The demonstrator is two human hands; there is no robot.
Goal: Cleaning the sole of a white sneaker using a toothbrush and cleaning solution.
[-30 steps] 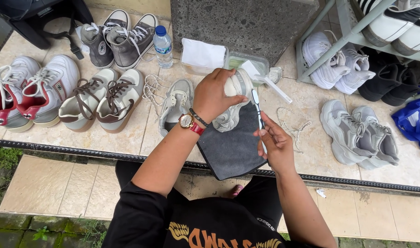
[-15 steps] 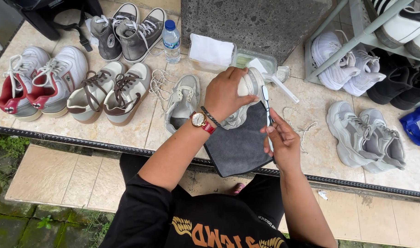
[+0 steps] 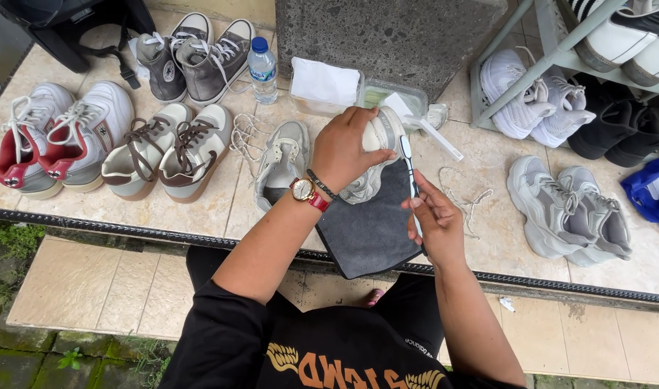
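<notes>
Left hand (image 3: 347,148) clamped over a pale sneaker (image 3: 373,155) above the dark cloth (image 3: 373,230), right hand (image 3: 434,220) pinching a toothbrush (image 3: 409,162) (bristles at the shoe), matching sneaker (image 3: 280,169) just beside on the tiles

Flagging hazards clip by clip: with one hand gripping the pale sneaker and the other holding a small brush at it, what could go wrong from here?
1. The left hand holds the pale sneaker over the dark cloth, which hangs past the ledge edge; a tug might drag the cloth off.
2. The brush in the right hand could flick dirt onto the grey sneaker alongside.
3. Loose laces nearby might snag.
</notes>
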